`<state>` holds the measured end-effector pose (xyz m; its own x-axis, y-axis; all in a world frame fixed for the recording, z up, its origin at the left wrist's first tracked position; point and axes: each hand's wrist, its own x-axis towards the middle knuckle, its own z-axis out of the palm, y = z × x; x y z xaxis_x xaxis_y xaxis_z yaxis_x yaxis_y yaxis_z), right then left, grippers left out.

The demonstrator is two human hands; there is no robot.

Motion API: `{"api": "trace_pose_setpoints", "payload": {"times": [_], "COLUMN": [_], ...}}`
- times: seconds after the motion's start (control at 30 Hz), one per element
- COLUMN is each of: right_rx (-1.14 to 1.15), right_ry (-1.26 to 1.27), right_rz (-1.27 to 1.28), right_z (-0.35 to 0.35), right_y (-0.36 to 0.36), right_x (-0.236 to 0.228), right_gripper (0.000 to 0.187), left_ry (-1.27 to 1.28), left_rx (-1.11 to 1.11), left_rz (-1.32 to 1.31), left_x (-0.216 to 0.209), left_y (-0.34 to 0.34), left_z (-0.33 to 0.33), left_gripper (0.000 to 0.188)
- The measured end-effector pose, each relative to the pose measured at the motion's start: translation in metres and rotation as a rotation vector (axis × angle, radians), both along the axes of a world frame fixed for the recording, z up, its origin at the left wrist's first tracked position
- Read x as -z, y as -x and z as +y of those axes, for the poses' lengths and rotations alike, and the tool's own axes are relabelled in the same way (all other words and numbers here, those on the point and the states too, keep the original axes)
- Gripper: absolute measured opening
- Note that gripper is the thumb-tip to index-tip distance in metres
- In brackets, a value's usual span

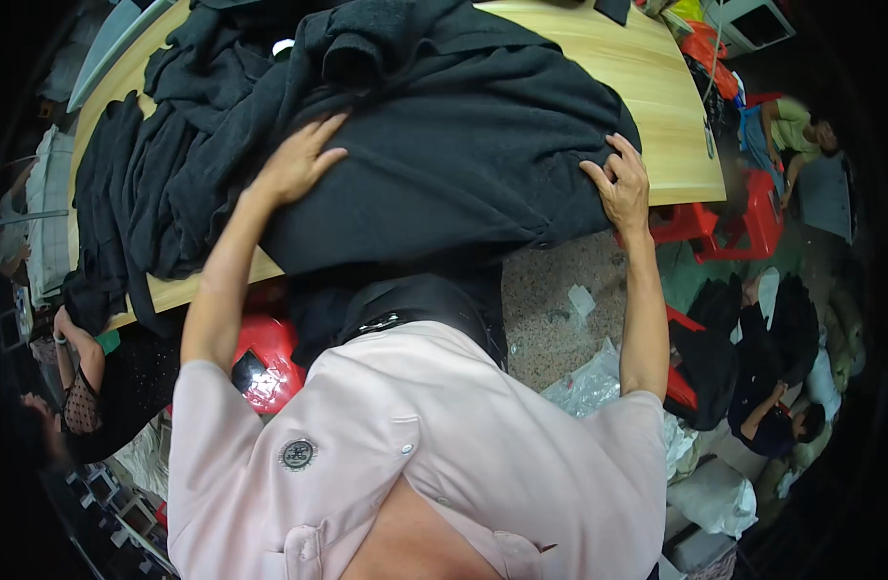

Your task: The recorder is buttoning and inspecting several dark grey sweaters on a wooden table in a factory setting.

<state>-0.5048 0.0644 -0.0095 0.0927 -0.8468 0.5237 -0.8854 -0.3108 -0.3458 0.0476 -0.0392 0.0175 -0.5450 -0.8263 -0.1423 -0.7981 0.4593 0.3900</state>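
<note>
A large black knit garment (444, 174) is spread over the near edge of the table, its lower part hanging toward my lap. On its left part lies my left hand (299, 162), palm down with the thumb and fingers apart. My right hand (622, 184) rests at the garment's right edge, with bent fingers and the thumb held apart from them. Folds in the cloth run between the two hands. Beyond my left hand, the garment bunches into a thick rolled part (355, 58).
More black clothing (188, 164) is heaped on the left of the wooden table (671, 116). Red stools (753, 217) stand at the right, and another red stool (267, 362) is by my left side. Clear plastic (589, 379) lies on the floor. Other people sit at both sides.
</note>
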Motion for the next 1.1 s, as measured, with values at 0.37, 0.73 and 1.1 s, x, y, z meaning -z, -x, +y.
{"api": "trace_pose_setpoints", "payload": {"times": [0.37,0.73,1.1], "right_rx": [-0.122,-0.546,-0.228], "right_ry": [0.17,0.082,0.335], "right_rz": [0.173,0.37,0.206], "right_z": [0.015,0.022,0.006], "right_y": [-0.06,-0.069,-0.063], "right_x": [-0.022,-0.045,-0.138], "right_gripper": [0.037,0.052,0.049], "left_ry": [0.247,0.653,-0.164], "left_rx": [-0.1,0.117,0.015], "left_rz": [0.041,0.261,0.779], "left_x": [0.03,0.004,-0.064], "left_y": [0.015,0.065,0.223], "left_z": [-0.038,0.001,0.144], "left_gripper": [0.065,0.032,0.032]}}
